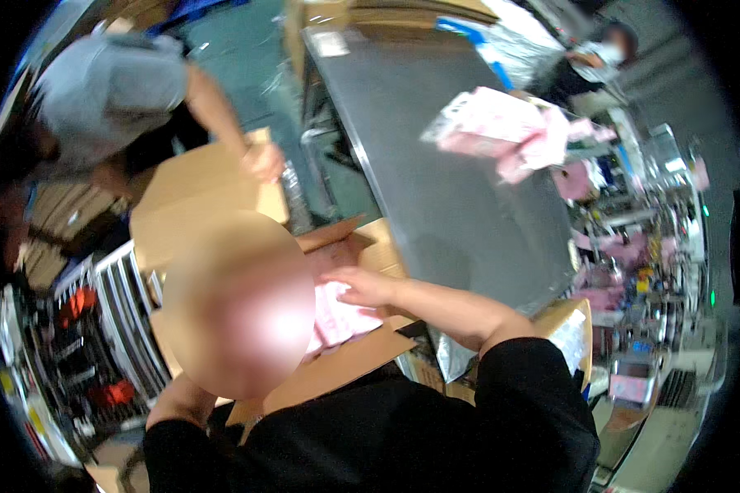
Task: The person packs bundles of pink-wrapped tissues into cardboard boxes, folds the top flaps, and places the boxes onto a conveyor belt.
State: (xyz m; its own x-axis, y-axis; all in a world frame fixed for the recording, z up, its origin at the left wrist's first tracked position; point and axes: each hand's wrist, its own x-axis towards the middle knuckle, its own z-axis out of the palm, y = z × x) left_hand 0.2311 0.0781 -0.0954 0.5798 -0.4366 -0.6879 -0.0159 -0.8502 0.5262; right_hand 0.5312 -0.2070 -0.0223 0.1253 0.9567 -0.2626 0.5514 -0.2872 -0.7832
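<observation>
In front of me stands an open cardboard box (337, 367) with its flaps spread. Pink-and-white packages (345, 327) lie inside it. My right hand (360, 286) reaches in from the right, fingers bent over the edge of one package and closed on it. From the lower left comes my left forearm (182, 401); a large blurred round patch covers my left hand and much of the box's left part, so its fingers and anything in them are hidden.
A grey metal table (469, 222) stands right of the box, with a pile of pink-and-white packages (501, 131) on it. Across the box, a co-worker in a grey shirt (111, 82) touches a raised cardboard flap (197, 193). A slatted metal rack (127, 287) is left; another person (604, 57) is far right.
</observation>
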